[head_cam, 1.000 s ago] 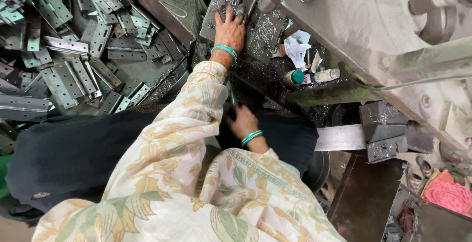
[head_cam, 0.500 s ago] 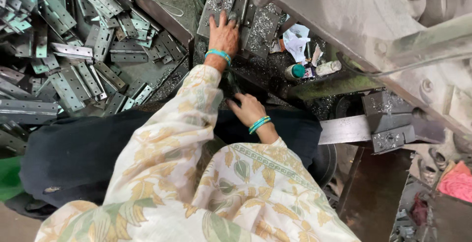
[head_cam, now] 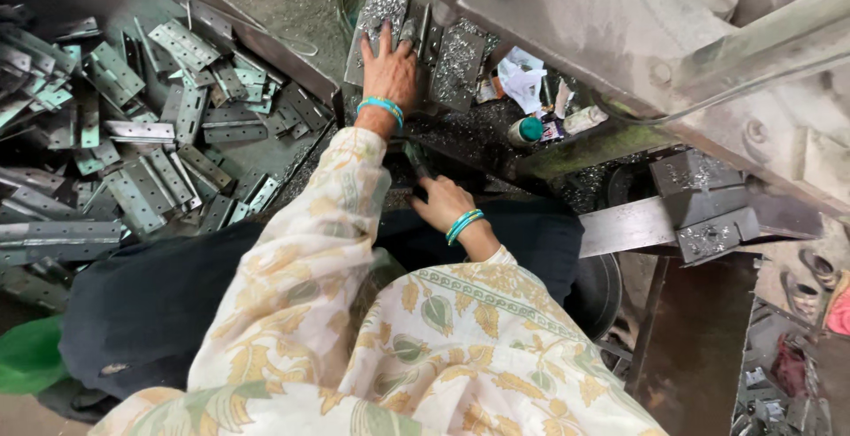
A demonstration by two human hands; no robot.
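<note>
Steel shavings coat the metal plate [head_cam: 379, 24], and the left hand [head_cam: 390, 69] lies on it, fingers spread flat, grip released. Right hand [head_cam: 443, 206] sits low by the lap, clenched on a small dark metal piece [head_cam: 414, 160]. Perforated brackets [head_cam: 150, 148] are heaped to the left.

The person wears a loose cream garment printed with yellow-ochre leaves and grey-green buds; a patterned border band runs across the right sleeve. The sleeves are long and reach close to both wrists. Dark navy cloth covers the lap. The left hand [head_cam: 390, 71] carries turquoise bangles at the wrist. The right hand [head_cam: 443, 206] carries 2 or 3 matching turquoise bangles. Both hands are bare, without gloves.
</note>
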